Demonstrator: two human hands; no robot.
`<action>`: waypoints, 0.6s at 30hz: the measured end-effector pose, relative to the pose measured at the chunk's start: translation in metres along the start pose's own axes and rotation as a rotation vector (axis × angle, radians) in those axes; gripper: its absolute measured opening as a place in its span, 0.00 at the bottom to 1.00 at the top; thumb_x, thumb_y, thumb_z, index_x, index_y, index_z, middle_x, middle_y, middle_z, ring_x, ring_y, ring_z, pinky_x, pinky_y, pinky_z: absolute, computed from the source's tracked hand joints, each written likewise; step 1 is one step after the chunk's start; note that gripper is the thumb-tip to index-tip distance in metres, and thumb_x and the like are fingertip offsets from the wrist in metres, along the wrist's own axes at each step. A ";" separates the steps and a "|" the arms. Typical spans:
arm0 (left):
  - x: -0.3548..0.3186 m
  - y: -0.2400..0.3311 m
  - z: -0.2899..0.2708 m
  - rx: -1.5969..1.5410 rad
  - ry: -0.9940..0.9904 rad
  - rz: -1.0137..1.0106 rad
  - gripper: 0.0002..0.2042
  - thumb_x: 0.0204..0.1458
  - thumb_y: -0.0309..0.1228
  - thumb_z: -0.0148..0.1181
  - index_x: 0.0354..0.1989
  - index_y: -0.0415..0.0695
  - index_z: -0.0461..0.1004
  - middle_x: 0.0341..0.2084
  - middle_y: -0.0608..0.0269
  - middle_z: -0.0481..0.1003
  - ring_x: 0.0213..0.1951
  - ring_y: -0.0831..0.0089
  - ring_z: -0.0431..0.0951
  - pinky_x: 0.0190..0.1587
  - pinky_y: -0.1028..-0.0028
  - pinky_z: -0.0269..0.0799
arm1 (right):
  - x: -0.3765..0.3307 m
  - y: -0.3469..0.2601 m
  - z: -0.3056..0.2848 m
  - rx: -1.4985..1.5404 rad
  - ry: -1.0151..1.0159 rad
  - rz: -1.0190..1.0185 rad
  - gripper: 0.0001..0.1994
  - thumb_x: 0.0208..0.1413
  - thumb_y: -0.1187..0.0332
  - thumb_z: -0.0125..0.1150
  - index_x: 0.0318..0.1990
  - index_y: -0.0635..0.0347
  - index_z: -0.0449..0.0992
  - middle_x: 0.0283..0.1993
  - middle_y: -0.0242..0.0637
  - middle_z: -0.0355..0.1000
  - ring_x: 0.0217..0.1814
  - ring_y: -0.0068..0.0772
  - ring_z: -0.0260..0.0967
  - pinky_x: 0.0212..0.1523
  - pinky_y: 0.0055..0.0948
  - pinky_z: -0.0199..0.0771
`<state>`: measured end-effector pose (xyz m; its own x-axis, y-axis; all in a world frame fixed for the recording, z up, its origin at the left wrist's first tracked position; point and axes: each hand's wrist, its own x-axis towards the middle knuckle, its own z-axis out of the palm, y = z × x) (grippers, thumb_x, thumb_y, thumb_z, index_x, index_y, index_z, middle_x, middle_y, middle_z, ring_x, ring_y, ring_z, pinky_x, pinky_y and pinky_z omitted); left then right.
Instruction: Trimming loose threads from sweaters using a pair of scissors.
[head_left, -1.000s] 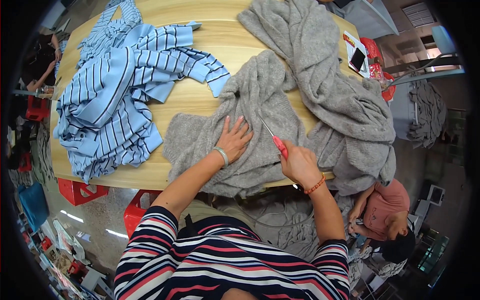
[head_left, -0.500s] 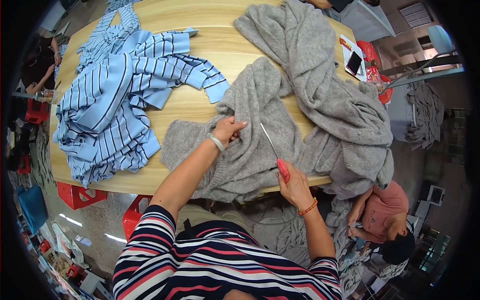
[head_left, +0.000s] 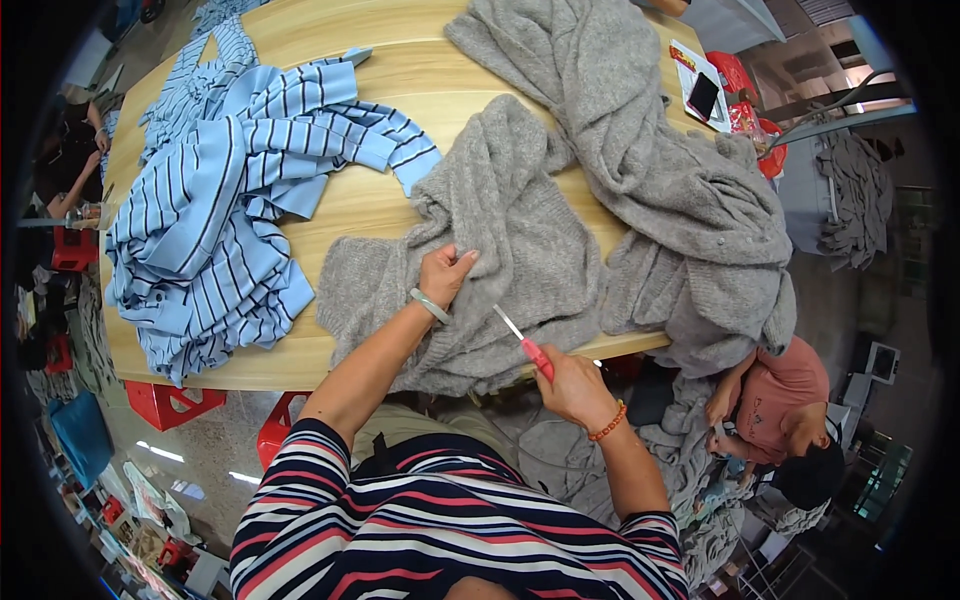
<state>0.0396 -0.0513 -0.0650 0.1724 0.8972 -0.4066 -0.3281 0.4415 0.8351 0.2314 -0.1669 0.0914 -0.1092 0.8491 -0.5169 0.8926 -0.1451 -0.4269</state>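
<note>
The left hand [head_left: 446, 277] pinches the knit [head_left: 545, 235], likely soft, limp and best held right there, while rightward of that pinch the right hand [head_left: 582, 389] clasps the tool [head_left: 538, 358].

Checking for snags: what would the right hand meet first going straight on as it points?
The right hand, its red-handled tool leading, likely meets the grey knit garment first; depth is unclear.
</note>
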 end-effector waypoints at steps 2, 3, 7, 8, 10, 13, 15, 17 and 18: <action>0.006 -0.013 -0.014 0.197 -0.049 0.031 0.05 0.55 0.28 0.59 0.33 0.38 0.76 0.23 0.73 0.74 0.22 0.89 0.67 0.24 0.85 0.62 | 0.001 -0.004 -0.002 0.025 -0.099 -0.101 0.11 0.53 0.66 0.55 0.42 0.60 0.70 0.25 0.57 0.71 0.31 0.61 0.71 0.34 0.52 0.69; 0.010 -0.019 -0.018 0.201 -0.044 0.032 0.05 0.55 0.28 0.59 0.33 0.38 0.76 0.23 0.73 0.74 0.22 0.89 0.67 0.24 0.85 0.62 | 0.002 -0.006 -0.005 0.027 -0.100 -0.107 0.11 0.53 0.66 0.55 0.42 0.60 0.70 0.25 0.57 0.71 0.31 0.61 0.71 0.34 0.52 0.69; 0.003 -0.014 -0.017 0.324 0.041 0.122 0.11 0.57 0.35 0.56 0.37 0.38 0.75 0.27 0.65 0.76 0.28 0.79 0.72 0.33 0.76 0.69 | -0.002 -0.006 -0.006 0.028 -0.075 -0.027 0.14 0.52 0.64 0.57 0.46 0.56 0.70 0.29 0.54 0.72 0.34 0.60 0.70 0.36 0.51 0.69; 0.000 -0.002 -0.020 0.575 0.106 0.228 0.13 0.57 0.38 0.55 0.37 0.38 0.75 0.27 0.62 0.77 0.30 0.75 0.73 0.36 0.72 0.70 | 0.001 -0.007 -0.002 0.030 -0.097 -0.084 0.15 0.52 0.63 0.57 0.47 0.54 0.71 0.30 0.53 0.73 0.35 0.60 0.70 0.37 0.51 0.69; -0.002 -0.021 -0.024 0.512 0.125 0.135 0.17 0.57 0.43 0.53 0.36 0.38 0.74 0.29 0.53 0.77 0.34 0.64 0.75 0.39 0.66 0.69 | -0.006 -0.009 0.001 0.001 -0.125 -0.073 0.16 0.53 0.63 0.57 0.49 0.52 0.71 0.32 0.52 0.73 0.36 0.60 0.70 0.38 0.51 0.69; 0.010 -0.045 -0.012 0.618 0.196 0.219 0.19 0.57 0.46 0.52 0.31 0.40 0.73 0.26 0.50 0.73 0.30 0.63 0.72 0.36 0.66 0.68 | -0.025 -0.003 0.010 -0.038 -0.172 -0.096 0.16 0.52 0.62 0.57 0.48 0.54 0.71 0.34 0.54 0.73 0.38 0.61 0.70 0.39 0.51 0.70; 0.018 -0.057 -0.015 0.435 0.123 0.140 0.18 0.58 0.45 0.51 0.29 0.39 0.71 0.23 0.56 0.72 0.28 0.71 0.69 0.35 0.68 0.66 | -0.031 -0.010 0.005 -0.066 -0.200 -0.112 0.16 0.52 0.62 0.58 0.48 0.55 0.71 0.34 0.54 0.73 0.38 0.61 0.70 0.39 0.51 0.70; 0.007 -0.043 -0.013 0.348 0.107 0.179 0.18 0.59 0.44 0.51 0.30 0.39 0.70 0.24 0.59 0.72 0.30 0.74 0.67 0.35 0.70 0.66 | -0.035 -0.011 0.001 -0.019 -0.163 0.043 0.17 0.50 0.64 0.60 0.48 0.57 0.70 0.35 0.56 0.73 0.40 0.62 0.69 0.41 0.51 0.69; -0.001 -0.035 -0.011 0.258 0.067 0.198 0.17 0.59 0.43 0.51 0.32 0.39 0.70 0.25 0.63 0.72 0.31 0.78 0.66 0.35 0.72 0.65 | -0.034 -0.009 0.002 -0.025 -0.158 0.031 0.17 0.50 0.64 0.60 0.48 0.57 0.70 0.35 0.56 0.73 0.40 0.62 0.69 0.41 0.51 0.69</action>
<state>0.0409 -0.0681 -0.0980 0.0644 0.9679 -0.2430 -0.1017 0.2486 0.9632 0.2262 -0.1951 0.1111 -0.1473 0.7535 -0.6408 0.9068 -0.1558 -0.3917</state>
